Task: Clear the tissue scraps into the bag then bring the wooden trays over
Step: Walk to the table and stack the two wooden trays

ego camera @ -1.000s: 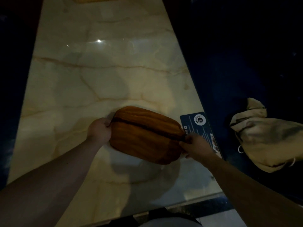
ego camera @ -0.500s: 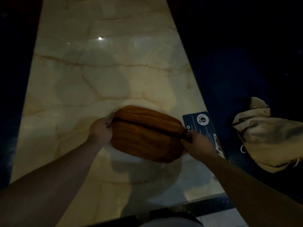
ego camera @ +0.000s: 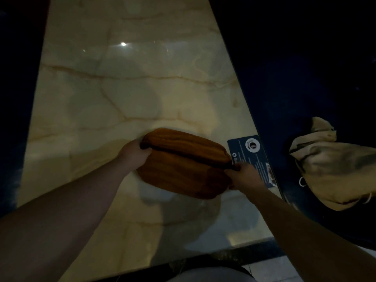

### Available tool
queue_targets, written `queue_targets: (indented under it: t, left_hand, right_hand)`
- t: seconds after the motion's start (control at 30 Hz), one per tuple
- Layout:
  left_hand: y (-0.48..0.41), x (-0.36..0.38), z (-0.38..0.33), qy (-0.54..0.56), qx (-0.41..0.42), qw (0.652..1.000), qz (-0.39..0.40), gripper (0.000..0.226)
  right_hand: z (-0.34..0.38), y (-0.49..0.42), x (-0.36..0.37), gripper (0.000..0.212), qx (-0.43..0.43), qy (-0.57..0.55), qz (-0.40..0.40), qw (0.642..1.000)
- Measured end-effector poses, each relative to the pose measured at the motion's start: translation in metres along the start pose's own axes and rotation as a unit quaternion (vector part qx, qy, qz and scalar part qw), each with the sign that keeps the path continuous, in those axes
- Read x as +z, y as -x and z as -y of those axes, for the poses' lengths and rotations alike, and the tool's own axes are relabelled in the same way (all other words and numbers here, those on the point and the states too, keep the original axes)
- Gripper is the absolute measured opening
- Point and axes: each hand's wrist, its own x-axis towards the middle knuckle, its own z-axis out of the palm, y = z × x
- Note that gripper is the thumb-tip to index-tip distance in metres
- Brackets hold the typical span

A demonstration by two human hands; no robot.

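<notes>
Nothing much has moved: both hands, left hand [ego camera: 135, 154] and right hand [ego camera: 244, 176], still grip the wooden trays [ego camera: 183, 165], so carrying continues.

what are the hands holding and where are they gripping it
Both hands hold the stacked wooden trays by their short ends: left hand on the left end, right hand on the right end.
</notes>
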Motion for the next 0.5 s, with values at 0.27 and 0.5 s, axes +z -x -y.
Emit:
queue_targets:
  t: [0.27,0.5]
  left_hand:
    - [0.039,-0.027,-0.008,0.166,-0.028,0.982,-0.082,0.026]
    - [0.09,-0.076,-0.025,0.251,0.006,0.953,-0.167,0.034]
  right_hand:
    - [0.037,0.004,-0.015,0.036,-0.035,-0.07,-0.001,0.997]
    - [0.107,0.019,-0.034,0.025,-0.161,-0.118,-0.021,0.98]
